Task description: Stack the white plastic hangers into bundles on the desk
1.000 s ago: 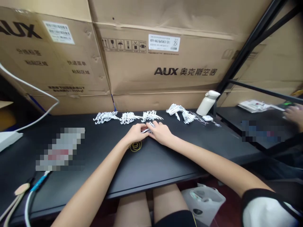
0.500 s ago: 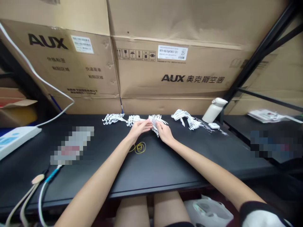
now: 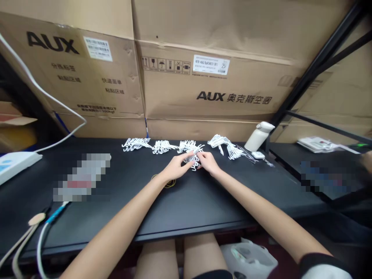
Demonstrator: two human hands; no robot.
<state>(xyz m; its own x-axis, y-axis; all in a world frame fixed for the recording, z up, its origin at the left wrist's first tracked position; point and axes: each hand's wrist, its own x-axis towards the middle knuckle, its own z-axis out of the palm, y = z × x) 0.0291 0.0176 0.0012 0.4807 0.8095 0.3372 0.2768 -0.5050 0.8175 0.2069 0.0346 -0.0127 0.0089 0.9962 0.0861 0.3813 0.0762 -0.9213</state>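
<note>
My left hand [image 3: 176, 167] and my right hand [image 3: 208, 162] meet over the middle of the black table. Both are closed around a small bunch of white hooks [image 3: 192, 164], whose curved ends show between the fingers. Just behind it lies a pile of white hooks [image 3: 186, 145]. To the left are a second hook bunch [image 3: 162, 147] and a third hook bunch [image 3: 135, 143]. On the right a longer spread of white hooks [image 3: 225, 144] lies flat. Yellow rubber bands [image 3: 170, 183] rest by my left wrist, partly covered by it.
A white bottle [image 3: 258, 137] stands at the back right, with a small white device [image 3: 258, 155] before it. A power strip [image 3: 18, 167] and a blurred-out flat object [image 3: 84, 176] with a cable are on the left. Large cardboard boxes [image 3: 209, 108] wall the back.
My hands have shifted slightly, with the left thumb now apart from its fingers. More of the hooks' curved ends show below. My left hand now covers more of the rubber bands.
</note>
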